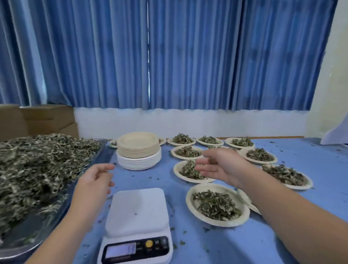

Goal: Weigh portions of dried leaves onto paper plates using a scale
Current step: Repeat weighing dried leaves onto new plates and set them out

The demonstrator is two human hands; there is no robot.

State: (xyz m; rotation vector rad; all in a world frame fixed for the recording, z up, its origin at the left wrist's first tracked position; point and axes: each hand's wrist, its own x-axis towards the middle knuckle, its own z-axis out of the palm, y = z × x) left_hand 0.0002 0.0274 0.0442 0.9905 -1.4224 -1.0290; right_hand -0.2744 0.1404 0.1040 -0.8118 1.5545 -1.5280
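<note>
Clearly, in the head view, the leaves [22, 172] heaped in the tray [27, 243] look light, brittle and crumbly, best pinched loosely from the top; the stacked plates [139, 150] behind the bare scale [137, 218] look thin, best lifted by the rim; left hand [95, 180] loosely curled, right hand [218, 166] spread, both empty; scale lettering too blurred to read.

Scale display [120, 250] too blurred to read; leaf tray [27, 247] cut off at left; right forearm [277, 201] half hides a plate [248, 201].
</note>
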